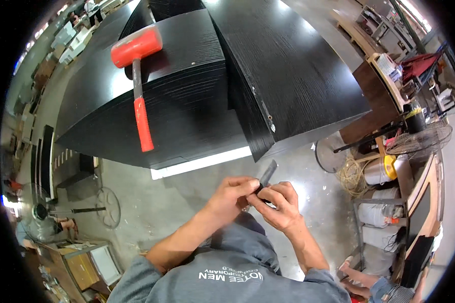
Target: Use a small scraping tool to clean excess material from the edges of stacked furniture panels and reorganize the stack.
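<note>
In front of my body, both hands meet around a small knife [269, 172] with a flat grey blade and a dark handle. Its blade points up and away from me, toward the black panels. My left hand [233, 193] pinches the handle from one side. The fingers of my right hand [279, 204] are curled round its lower end, which they mostly hide. Beyond my hands, a mallet [137, 46] with a red head and red grip lies on a stack of black wood-grain panels [187, 38]. Its grip sticks out past the stack's near edge.
Another black panel stack [288, 65] stands at the right, with pale chipped marks along its edge. A fan [419, 139], coiled cord [353, 177] and a shelf with buckets [379, 214] line the right. Left are another fan [106, 208] and a wooden cabinet [81, 270]. A person's legs [361, 280] show lower right.
</note>
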`<state>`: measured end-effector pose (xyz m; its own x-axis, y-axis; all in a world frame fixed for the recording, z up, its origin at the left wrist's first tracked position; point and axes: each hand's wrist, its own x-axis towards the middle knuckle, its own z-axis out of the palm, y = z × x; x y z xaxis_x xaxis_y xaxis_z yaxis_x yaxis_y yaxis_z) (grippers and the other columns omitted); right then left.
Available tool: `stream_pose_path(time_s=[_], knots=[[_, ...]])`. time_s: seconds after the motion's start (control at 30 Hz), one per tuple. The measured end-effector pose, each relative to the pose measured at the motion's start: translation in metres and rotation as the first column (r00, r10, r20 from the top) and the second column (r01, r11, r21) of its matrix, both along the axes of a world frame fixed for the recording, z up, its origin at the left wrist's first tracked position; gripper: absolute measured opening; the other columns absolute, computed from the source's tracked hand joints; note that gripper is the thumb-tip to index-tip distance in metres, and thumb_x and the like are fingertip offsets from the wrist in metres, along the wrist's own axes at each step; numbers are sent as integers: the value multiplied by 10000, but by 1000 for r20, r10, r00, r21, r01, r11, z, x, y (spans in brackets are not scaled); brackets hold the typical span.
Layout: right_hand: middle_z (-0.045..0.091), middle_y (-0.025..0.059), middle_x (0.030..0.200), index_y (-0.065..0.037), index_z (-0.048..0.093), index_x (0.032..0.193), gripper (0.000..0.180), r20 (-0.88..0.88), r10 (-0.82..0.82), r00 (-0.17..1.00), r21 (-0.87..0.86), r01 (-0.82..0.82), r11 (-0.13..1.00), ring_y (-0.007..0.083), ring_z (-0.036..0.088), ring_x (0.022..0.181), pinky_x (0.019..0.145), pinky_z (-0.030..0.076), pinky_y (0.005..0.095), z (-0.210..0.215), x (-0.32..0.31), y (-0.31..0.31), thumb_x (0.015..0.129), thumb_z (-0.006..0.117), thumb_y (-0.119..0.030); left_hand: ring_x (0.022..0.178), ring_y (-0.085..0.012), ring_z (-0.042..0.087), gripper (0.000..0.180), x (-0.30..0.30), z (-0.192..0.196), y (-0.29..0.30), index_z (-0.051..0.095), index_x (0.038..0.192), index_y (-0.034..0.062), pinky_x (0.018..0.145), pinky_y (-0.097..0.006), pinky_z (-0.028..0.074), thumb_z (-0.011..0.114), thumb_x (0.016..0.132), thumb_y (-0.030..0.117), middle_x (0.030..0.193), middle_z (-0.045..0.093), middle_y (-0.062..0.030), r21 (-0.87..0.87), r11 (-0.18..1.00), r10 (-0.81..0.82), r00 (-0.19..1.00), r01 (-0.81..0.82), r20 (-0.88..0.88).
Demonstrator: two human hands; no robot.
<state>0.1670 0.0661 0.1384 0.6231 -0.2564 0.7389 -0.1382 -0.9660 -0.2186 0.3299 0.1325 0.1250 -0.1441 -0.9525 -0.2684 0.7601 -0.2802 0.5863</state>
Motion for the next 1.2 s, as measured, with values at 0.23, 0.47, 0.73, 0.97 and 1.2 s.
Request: stream_pose_path(time_s=[0.23, 0.47, 0.73, 0.97, 1.2], knots=[[640, 86, 944, -26, 687, 1009, 243, 147, -154, 977, 553, 48, 832, 194, 609, 830, 688, 486, 310, 0, -10, 12, 797, 704, -144, 700, -137, 637, 247, 17, 23, -24, 693, 843, -30, 639, -269, 498, 623, 924, 193, 770, 691, -79, 18, 1000, 8, 862, -20, 507], [583, 21, 647, -16, 605, 758, 334, 332, -568, 753, 943, -265, 200, 80, 520, 561, 517, 406, 237, 10, 27, 4, 958, 617, -283, 552, -167, 619, 269, 38, 49, -60, 667, 781, -44, 519, -296, 499, 644, 906, 193, 648, 652, -118, -60, 942, -259, 832, 329, 491], [475, -21, 483, -36, 597, 660, 398, 350, -752, 559, 932, -288, 220, 45, 381, 410, 408, 264, 236, 24, 61, -9, 961, 622, -296, 510, -175, 610, 271, 57, 55, -82, 660, 749, -36, 497, -289, 505, 623, 920, 170, 637, 645, -114, -114, 931, -248, 832, 346, 496], [473, -21, 482, -39, 599, 656, 395, 384, -755, 531, 921, -272, 278, 44, 379, 413, 408, 260, 236, 29, 72, -20, 966, 614, -282, 519, -174, 615, 266, 60, 52, -91, 660, 755, -41, 488, -286, 509, 612, 926, 157, 662, 644, -103, -181, 940, -203, 901, 289, 383], [483, -16, 497, -48, 552, 622, 412, 377, -755, 536, 925, -254, 281, 41, 382, 423, 409, 267, 236, 25, 75, -18, 970, 611, -261, 530, -170, 608, 256, 65, 50, -89, 654, 747, -46, 515, -285, 496, 602, 922, 133, 668, 648, -108, -225, 913, -192, 846, 339, 497]])
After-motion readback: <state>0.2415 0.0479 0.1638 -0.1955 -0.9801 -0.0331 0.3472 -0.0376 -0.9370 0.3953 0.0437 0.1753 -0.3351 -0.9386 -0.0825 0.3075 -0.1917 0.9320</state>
